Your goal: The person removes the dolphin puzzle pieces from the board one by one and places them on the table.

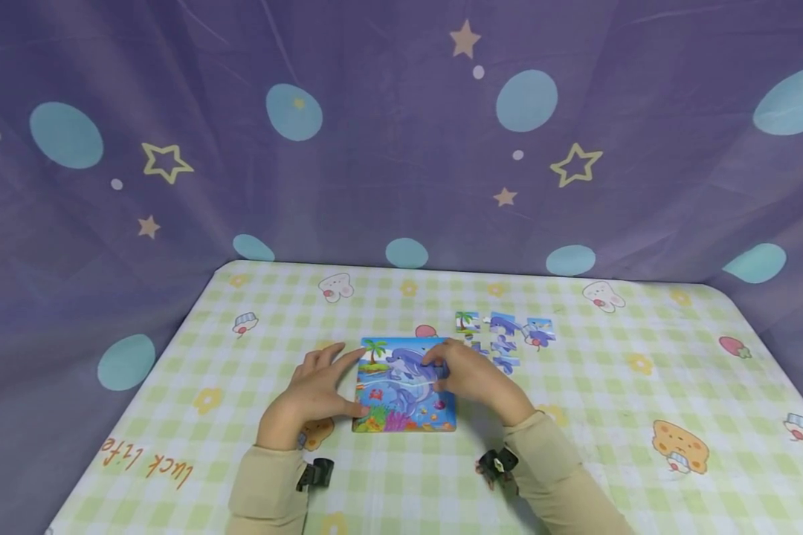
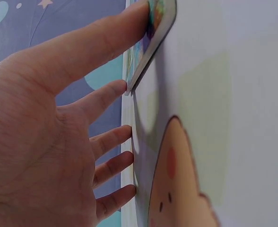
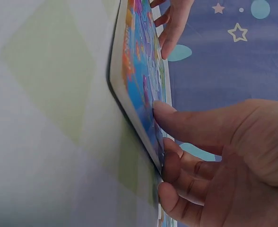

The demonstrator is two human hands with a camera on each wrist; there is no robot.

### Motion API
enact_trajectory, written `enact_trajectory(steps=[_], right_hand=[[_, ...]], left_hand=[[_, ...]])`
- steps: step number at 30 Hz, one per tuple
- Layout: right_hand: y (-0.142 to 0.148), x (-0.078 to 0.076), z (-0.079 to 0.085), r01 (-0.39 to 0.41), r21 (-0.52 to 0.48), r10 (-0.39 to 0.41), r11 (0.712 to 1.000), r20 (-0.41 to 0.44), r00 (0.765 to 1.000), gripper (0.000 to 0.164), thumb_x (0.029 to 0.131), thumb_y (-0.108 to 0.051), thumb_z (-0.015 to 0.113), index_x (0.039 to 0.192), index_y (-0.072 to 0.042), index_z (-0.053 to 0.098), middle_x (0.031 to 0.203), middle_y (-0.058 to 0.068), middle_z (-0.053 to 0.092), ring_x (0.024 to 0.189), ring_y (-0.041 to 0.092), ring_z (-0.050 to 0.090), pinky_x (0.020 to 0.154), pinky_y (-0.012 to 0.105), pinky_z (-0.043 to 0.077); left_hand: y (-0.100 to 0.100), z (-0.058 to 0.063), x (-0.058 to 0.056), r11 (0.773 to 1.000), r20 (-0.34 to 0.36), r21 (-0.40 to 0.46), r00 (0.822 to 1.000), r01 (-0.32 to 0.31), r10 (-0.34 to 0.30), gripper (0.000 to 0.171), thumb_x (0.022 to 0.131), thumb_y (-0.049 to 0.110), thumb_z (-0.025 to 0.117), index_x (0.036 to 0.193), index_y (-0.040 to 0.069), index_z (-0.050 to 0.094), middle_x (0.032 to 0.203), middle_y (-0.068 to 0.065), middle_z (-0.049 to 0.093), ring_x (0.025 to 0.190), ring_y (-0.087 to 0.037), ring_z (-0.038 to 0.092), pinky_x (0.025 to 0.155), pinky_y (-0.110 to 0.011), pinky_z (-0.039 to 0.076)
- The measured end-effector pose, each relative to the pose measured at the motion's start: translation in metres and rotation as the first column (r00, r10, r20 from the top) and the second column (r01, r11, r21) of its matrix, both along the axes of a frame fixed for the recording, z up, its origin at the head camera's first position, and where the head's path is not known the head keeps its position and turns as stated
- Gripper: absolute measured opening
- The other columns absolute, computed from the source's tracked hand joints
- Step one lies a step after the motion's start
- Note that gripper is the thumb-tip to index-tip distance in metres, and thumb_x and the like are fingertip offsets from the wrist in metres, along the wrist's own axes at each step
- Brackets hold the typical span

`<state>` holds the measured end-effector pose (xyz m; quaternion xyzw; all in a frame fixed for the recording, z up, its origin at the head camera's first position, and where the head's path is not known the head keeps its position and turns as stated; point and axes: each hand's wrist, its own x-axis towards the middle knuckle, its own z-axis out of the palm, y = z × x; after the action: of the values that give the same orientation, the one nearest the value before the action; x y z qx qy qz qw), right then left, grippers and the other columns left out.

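Observation:
A jigsaw puzzle [image 1: 401, 401] with a dolphin, palm tree and coral picture lies in front of me on the table. My left hand [image 1: 314, 390] is at its left side with fingers spread, the thumb on the lower left corner. In the left wrist view that thumb [image 2: 106, 45] touches the board's face. On the right side, my right hand [image 1: 471, 375] grips the puzzle with curled fingers. Its thumb [image 3: 191, 123] presses on the face while other fingers bend at the edge in the right wrist view. Whether a separate piece is between them is hidden.
Several loose puzzle pieces [image 1: 503, 324] lie beyond my right hand, with a palm tree piece [image 1: 467, 321] among them. A green checked cloth [image 1: 575, 416] with printed cartoons covers the table. Behind it hangs a purple curtain [image 1: 401, 178].

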<state>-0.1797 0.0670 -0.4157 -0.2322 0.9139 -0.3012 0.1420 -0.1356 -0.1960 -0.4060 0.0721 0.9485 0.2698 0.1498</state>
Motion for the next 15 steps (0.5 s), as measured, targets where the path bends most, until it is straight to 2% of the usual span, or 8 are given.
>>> enact_trajectory(steps=[10,15], right_hand=[[-0.0033,0.0003,0.0022,0.019,0.04,-0.021,0.999,0.042,0.999,0.033,0.082,-0.004,0.08,0.112,-0.012,0.07,0.098,0.002,0.055,0.089,0.018,0.054,0.082,0.039,0.048],[-0.0019,0.0004,0.0027,0.027,0.015,-0.027,1.0,0.04,0.999,0.033,0.081,-0.003,0.081,0.111,-0.012,0.07,0.098,0.002,0.055,0.089,0.018,0.053,0.082,0.039,0.048]], left_hand=[[-0.0002,-0.0001,-0.0006,1.0,-0.006,-0.007,1.0,0.005,-0.005,0.093,0.074,0.037,0.087,0.153,0.02,0.041,0.16,-0.018,0.023,0.141,-0.044,0.019,0.109,-0.065,0.021],[0.0005,0.0002,-0.0009,1.0,-0.004,-0.008,1.0,0.005,-0.005,0.093,0.074,0.037,0.087,0.153,0.02,0.04,0.16,-0.017,0.023,0.141,-0.044,0.019,0.109,-0.064,0.022]])
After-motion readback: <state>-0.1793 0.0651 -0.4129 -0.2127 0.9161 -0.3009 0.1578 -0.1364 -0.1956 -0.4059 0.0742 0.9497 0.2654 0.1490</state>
